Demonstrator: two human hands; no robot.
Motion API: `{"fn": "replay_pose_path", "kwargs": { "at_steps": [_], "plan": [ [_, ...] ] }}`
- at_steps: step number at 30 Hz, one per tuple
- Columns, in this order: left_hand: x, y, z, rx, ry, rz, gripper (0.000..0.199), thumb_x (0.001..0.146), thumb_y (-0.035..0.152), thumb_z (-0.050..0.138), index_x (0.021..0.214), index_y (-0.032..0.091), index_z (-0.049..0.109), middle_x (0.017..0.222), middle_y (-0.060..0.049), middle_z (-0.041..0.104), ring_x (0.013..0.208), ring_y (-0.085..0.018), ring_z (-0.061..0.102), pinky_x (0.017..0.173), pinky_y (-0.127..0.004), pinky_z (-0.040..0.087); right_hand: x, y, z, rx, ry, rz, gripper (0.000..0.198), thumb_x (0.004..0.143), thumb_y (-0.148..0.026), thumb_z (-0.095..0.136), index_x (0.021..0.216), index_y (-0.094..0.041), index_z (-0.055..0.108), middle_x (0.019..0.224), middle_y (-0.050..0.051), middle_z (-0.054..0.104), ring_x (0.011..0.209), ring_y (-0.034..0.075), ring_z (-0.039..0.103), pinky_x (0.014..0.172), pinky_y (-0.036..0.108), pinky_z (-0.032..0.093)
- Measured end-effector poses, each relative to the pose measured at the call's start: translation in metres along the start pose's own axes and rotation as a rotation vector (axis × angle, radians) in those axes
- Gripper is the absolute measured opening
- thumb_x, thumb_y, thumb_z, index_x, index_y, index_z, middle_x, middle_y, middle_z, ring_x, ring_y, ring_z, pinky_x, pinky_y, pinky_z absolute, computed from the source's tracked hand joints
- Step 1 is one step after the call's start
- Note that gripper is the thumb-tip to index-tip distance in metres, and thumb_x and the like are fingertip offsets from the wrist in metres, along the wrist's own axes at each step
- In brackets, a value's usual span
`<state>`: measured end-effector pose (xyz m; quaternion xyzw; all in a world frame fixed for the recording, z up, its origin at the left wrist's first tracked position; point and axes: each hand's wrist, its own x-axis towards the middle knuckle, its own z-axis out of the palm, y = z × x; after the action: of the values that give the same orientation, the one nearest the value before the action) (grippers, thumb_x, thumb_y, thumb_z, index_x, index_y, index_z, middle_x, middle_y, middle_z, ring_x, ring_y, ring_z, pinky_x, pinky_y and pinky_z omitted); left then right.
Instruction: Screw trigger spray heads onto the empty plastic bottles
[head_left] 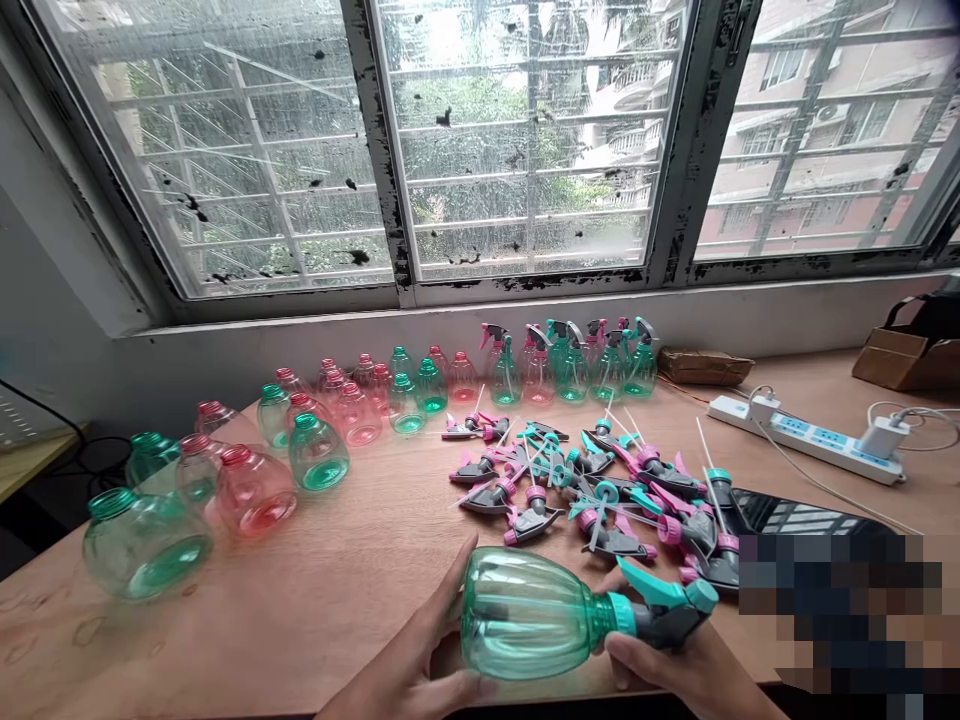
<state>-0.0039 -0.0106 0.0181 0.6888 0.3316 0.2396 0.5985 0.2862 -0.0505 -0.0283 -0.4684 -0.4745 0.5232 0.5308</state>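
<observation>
A green clear spray bottle (pixel 529 612) lies on its side in the air just above the table's front edge, its teal and grey trigger head (pixel 667 605) fitted on the neck and pointing right. My left hand (pixel 431 640) wraps round the base end of the bottle. At the neck, by the teal collar, my right hand (pixel 667 655) grips with its thumb in front; part of its fingers is hidden behind the bottle. Loose pink, teal and grey trigger heads (pixel 532 515) with white tubes are heaped right behind the bottle.
Green and pink bottles without heads (pixel 319 455) stand at the left and back left. Several bottles with heads (pixel 574 370) line the wall under the window. A white power strip (pixel 806 435), a cardboard box (pixel 907 350) and a dark shiny panel (pixel 810 515) are on the right.
</observation>
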Motion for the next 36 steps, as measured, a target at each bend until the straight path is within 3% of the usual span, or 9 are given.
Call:
{"fn": "replay_pose_path", "kwargs": {
  "at_steps": [6,11,14,19,22,26,31,36],
  "plan": [
    [-0.001,-0.005,0.0,0.004,0.0,-0.003,0.104,0.086,0.032,0.074,0.156,0.037,-0.002,0.169,0.001,0.014,0.154,-0.03,0.015,0.126,-0.048,0.012,0.0,-0.007,0.002,-0.016,-0.046,-0.002,0.048,0.067,-0.057,0.082,0.097,-0.024,0.065,0.055,-0.006,0.062,0.047,0.014,0.057,0.05,0.026,0.05],
    [-0.002,-0.007,-0.003,0.016,-0.012,0.015,0.085,0.09,0.05,0.066,0.157,0.034,0.017,0.169,0.0,0.016,0.154,-0.032,0.014,0.126,-0.049,0.013,0.001,-0.006,0.001,0.022,-0.06,-0.012,0.044,0.069,-0.052,0.084,0.096,-0.024,0.064,0.056,-0.007,0.064,0.048,0.012,0.058,0.05,0.022,0.05],
    [-0.002,-0.005,-0.002,0.047,-0.008,0.012,0.085,0.089,0.042,0.07,0.156,0.036,0.019,0.168,0.0,0.021,0.153,-0.032,0.02,0.126,-0.049,0.016,0.001,-0.002,-0.001,0.053,-0.06,-0.009,0.045,0.07,-0.049,0.085,0.1,-0.024,0.064,0.056,-0.006,0.067,0.048,0.012,0.06,0.05,0.022,0.052],
    [-0.001,-0.005,-0.001,-0.011,0.001,-0.002,0.097,0.09,0.029,0.071,0.155,0.041,0.001,0.169,0.003,0.017,0.153,-0.029,0.022,0.124,-0.044,0.024,0.002,0.002,-0.003,0.102,-0.043,-0.007,0.042,0.071,-0.044,0.087,0.1,-0.024,0.064,0.057,-0.005,0.071,0.049,0.013,0.064,0.05,0.023,0.055],
    [0.0,-0.007,-0.001,0.006,-0.004,0.004,0.099,0.089,0.025,0.071,0.156,0.041,0.0,0.168,0.002,0.019,0.152,-0.028,0.024,0.125,-0.044,0.018,0.003,0.003,-0.003,0.121,-0.043,-0.021,0.042,0.071,-0.044,0.087,0.101,-0.024,0.065,0.057,-0.005,0.071,0.05,0.015,0.065,0.051,0.025,0.056],
    [0.002,-0.006,-0.001,-0.041,0.006,-0.002,0.117,0.078,0.02,0.081,0.156,0.039,-0.004,0.168,0.002,0.019,0.154,-0.028,0.019,0.126,-0.048,0.012,0.002,0.003,-0.002,0.128,-0.044,-0.002,0.044,0.069,-0.044,0.088,0.1,-0.023,0.065,0.056,-0.004,0.072,0.049,0.014,0.065,0.051,0.024,0.056],
    [0.001,0.001,0.001,0.011,-0.003,-0.04,0.091,0.086,0.023,0.075,0.157,0.034,0.018,0.168,0.0,0.018,0.153,-0.03,0.021,0.125,-0.047,0.02,0.001,0.0,-0.001,0.115,-0.027,0.009,0.043,0.067,-0.047,0.088,0.095,-0.023,0.067,0.054,-0.006,0.068,0.049,0.013,0.064,0.05,0.022,0.055],
    [0.001,-0.001,0.002,-0.065,-0.004,0.009,0.089,0.095,0.038,0.064,0.156,0.038,0.0,0.168,0.0,0.02,0.153,-0.029,0.021,0.122,-0.043,0.027,0.001,-0.003,0.0,0.072,-0.053,0.005,0.045,0.068,-0.049,0.087,0.098,-0.024,0.065,0.056,-0.006,0.068,0.05,0.013,0.063,0.049,0.022,0.054]
  ]
}}
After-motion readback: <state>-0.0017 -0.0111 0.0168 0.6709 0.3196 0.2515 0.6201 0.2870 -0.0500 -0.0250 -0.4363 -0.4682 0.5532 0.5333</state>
